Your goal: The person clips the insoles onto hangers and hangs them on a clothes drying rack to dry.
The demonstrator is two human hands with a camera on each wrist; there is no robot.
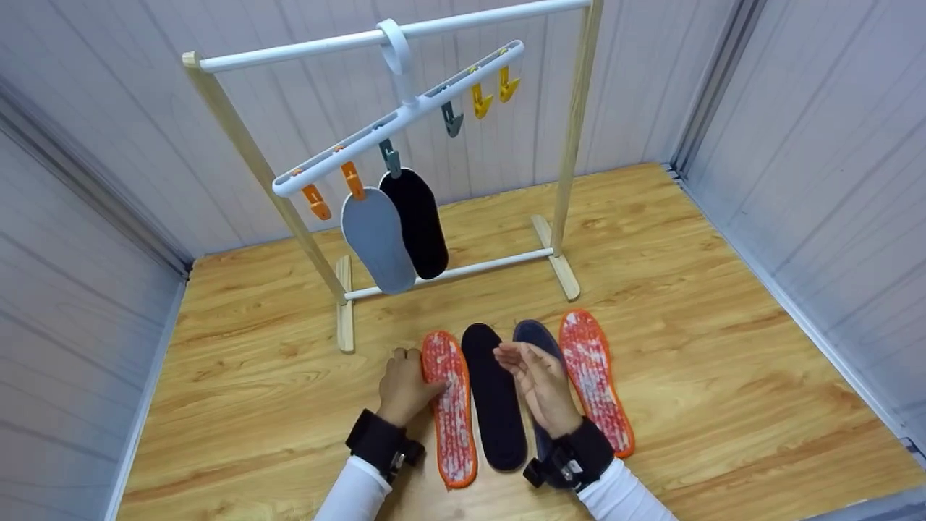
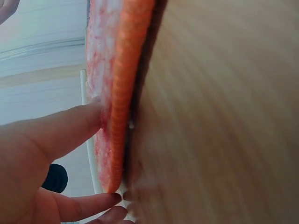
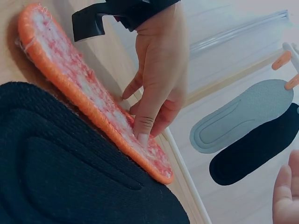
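— Where's that orange insole (image 1: 450, 405)?

— On the wooden floor (image 1: 239, 376), leftmost of four. The left hand (image 1: 405, 387) pinches its edge near the toe, seemingly lifting it.

— And the right hand (image 1: 539, 387)?

— Open and holding nothing, over the black insole (image 1: 495, 405). Two more hang from the rack (image 1: 394, 126).

Two orange-edged red-and-white speckled insoles (image 1: 450, 405) (image 1: 595, 376) on the wooden floor, two dark insoles (image 1: 494, 394) (image 1: 537, 334) between them, two hanging insoles, one grey (image 1: 376, 239), one black (image 1: 416, 221), six clips on the white hanger (image 1: 405, 108)
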